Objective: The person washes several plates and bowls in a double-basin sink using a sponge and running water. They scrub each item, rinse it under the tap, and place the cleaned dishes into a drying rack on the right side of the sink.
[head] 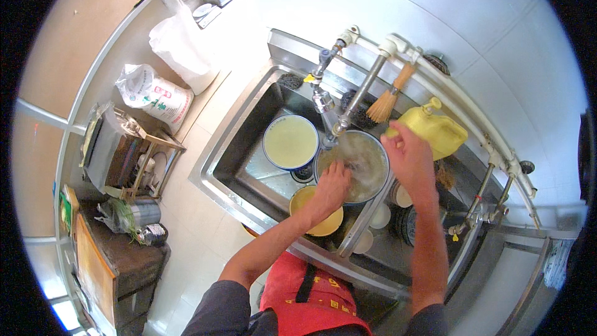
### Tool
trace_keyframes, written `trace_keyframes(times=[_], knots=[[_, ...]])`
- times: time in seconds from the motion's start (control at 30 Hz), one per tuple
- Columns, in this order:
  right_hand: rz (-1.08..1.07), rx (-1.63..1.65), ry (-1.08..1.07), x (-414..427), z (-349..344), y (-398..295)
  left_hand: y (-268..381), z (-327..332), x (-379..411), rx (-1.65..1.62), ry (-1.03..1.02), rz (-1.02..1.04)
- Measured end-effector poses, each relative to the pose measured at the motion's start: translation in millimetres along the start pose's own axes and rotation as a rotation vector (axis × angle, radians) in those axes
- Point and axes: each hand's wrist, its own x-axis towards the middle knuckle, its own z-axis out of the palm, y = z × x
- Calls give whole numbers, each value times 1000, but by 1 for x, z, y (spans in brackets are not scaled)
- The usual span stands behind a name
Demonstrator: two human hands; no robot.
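My left hand point(333, 187) reaches over a round basin of cloudy water point(368, 184), its fingertips at the stirred surface. Whether those fingers hold anything is hidden. Curled and slightly blurred, my right hand point(411, 156) is at the basin's right rim, close to a yellow plastic jug point(429, 130); I cannot tell if it grips something. The basin stands under a metal faucet point(322, 98) in a stainless steel sink point(233, 156). Beside it is a blue-rimmed basin of pale yellowish liquid point(290, 142). A yellow bowl point(326, 224) sits partly beneath my left wrist.
A wooden-handled brush point(392, 95) leans behind the sink near white pipes point(466, 88). Right of the divider point(359, 224) are stacked dark bowls point(405, 225) and pale bowls point(380, 216). A scouring pad point(290, 80) lies at the back corner. White sacks point(161, 102) stand on the left.
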Motion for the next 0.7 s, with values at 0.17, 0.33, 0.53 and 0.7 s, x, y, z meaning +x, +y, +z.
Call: trace_keyframes(times=[0.17,0.33,0.53,0.7], knots=[[-199,-174,-37,92,17,-66,-10,-9,-8,-73,8,-18],[-326,-331,-160,153,54,-81,-18,-8,-15,-146,62,-1],[-486,-332,-371,180,70,-75,-31,-3,-18,-218,2,-43],[-568,-243,-343,188,75,-63,-26,0,-8,-204,82,37]])
